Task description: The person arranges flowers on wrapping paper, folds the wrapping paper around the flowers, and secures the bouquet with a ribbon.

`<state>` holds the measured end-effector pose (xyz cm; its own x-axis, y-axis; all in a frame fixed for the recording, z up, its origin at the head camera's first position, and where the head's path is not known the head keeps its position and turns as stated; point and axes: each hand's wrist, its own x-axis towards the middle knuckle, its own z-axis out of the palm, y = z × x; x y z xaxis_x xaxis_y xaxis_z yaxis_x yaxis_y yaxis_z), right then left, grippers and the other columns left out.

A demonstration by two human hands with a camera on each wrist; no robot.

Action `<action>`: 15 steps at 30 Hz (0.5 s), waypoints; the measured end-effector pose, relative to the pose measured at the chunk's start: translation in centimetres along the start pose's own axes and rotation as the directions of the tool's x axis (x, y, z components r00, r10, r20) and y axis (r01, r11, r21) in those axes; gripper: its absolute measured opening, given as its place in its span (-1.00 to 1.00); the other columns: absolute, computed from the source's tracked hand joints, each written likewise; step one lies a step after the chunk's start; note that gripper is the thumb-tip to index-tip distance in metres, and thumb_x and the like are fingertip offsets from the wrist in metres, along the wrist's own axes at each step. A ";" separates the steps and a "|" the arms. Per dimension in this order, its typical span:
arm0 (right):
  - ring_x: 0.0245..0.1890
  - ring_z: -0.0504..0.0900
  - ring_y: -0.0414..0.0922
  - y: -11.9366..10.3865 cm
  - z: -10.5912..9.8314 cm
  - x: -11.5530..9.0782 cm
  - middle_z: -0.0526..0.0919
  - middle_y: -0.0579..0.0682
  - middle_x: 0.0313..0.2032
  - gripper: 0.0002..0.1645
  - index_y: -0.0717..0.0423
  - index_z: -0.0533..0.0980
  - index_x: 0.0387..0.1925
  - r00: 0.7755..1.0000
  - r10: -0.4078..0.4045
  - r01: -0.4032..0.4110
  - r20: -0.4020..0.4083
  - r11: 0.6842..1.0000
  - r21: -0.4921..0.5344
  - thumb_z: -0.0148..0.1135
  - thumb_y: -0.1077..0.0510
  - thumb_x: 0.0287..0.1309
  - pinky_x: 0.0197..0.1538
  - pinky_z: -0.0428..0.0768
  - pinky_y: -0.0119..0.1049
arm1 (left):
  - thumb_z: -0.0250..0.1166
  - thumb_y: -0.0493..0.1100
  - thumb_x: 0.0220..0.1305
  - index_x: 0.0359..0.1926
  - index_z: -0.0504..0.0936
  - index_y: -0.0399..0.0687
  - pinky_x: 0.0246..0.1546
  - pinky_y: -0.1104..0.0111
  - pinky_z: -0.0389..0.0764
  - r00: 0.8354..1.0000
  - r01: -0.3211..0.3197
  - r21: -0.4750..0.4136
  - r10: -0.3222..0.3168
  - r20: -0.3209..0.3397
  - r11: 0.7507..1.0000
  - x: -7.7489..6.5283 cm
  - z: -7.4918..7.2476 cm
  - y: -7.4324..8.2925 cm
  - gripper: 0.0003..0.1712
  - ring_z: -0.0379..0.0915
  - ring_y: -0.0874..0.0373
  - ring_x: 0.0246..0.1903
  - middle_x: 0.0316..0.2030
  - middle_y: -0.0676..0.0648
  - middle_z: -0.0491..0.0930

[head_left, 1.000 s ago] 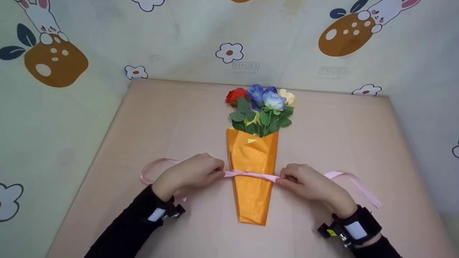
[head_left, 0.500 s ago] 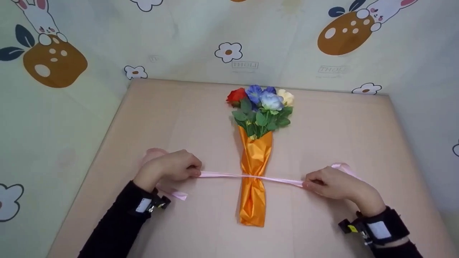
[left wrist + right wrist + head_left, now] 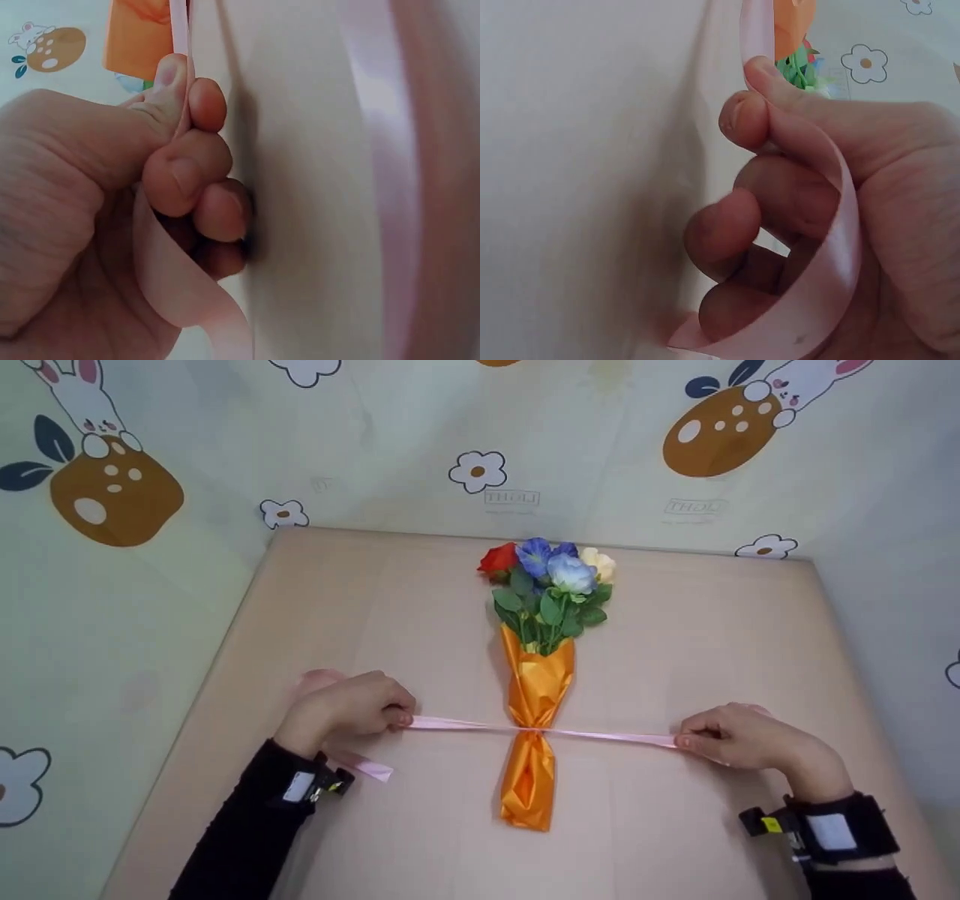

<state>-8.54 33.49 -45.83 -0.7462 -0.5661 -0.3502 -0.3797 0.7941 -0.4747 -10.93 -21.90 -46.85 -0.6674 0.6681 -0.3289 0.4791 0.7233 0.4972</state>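
Observation:
A bouquet of red, blue and cream flowers [image 3: 570, 574] lies on the table, its stems inside orange wrapping paper [image 3: 541, 679]. A pink ribbon [image 3: 465, 725] crosses the paper and cinches it into a narrow waist. My left hand [image 3: 352, 705] pinches the ribbon left of the bouquet, between thumb and curled fingers in the left wrist view. On the other side my right hand [image 3: 742, 735] pinches the ribbon between thumb and forefinger. The stretch between both hands is straight. In the right wrist view, a loose tail of ribbon [image 3: 832, 277] curves down across the palm.
The table [image 3: 420, 825] has a pale tan top. Behind it and along the sides hang walls of printed cloth [image 3: 390, 435] with rabbits and flowers. A loose ribbon end [image 3: 373, 769] lies beside the left wrist.
Both hands have moved apart, the right one farther. The ribbon has tightened, squeezing the broad orange paper into a pinched waist. The bouquet has barely shifted.

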 end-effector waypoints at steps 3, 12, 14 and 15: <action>-0.58 0.35 -0.34 0.2 0.0 -0.1 0.37 -0.34 -0.62 -0.79 -0.19 0.68 -0.33 1.000 0.027 -0.027 -0.010 1.000 0.015 0.24 -0.06 0.46 -0.45 0.26 -0.39 | 0.29 -0.24 0.47 -0.42 0.65 0.02 -0.41 0.40 0.37 1.000 0.029 -0.023 -0.029 0.003 0.999 0.2 0.1 0.2 -0.76 0.32 0.25 -0.51 -0.56 0.20 0.42; -0.59 0.40 -0.20 -1.6 0.0 0.9 0.48 -0.13 -0.58 -0.64 0.01 0.63 -0.39 0.983 0.122 -0.107 -0.138 0.988 0.113 0.42 -0.17 0.27 -0.54 0.36 -0.36 | 0.33 -0.07 0.44 -0.48 0.60 0.04 -0.45 0.34 0.33 0.995 0.100 -0.054 -0.099 0.013 0.994 1.1 -0.3 1.9 -0.71 0.28 0.21 -0.55 -0.62 0.11 0.35; -0.47 0.46 -0.16 -2.7 0.4 1.6 0.54 -0.07 -0.45 -0.58 0.02 0.64 -0.30 0.976 0.102 -0.092 -0.192 0.994 0.058 0.46 -0.24 0.20 -0.43 0.48 -0.29 | 0.33 0.01 0.43 -0.44 0.60 0.05 -0.42 0.32 0.38 0.995 0.087 -0.030 -0.088 -0.038 0.996 1.5 -0.3 2.8 -0.72 0.32 0.20 -0.51 -0.57 0.06 0.42; -0.40 0.50 -0.14 -3.3 0.7 2.1 0.56 -0.04 -0.37 -0.53 0.03 0.65 -0.24 0.971 0.083 -0.079 -0.222 0.996 0.029 0.48 -0.27 0.17 -0.34 0.54 -0.25 | 0.33 0.05 0.42 -0.39 0.62 0.04 -0.39 0.31 0.42 0.994 0.079 -0.015 -0.080 -0.069 0.997 1.8 -0.2 3.3 -0.73 0.35 0.18 -0.48 -0.52 0.03 0.47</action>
<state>-8.48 29.53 -45.53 -0.8781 -0.4345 -0.2001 -0.3036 0.8294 -0.4689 -10.65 -18.32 -45.62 -0.7415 0.5943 -0.3114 0.4161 0.7714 0.4815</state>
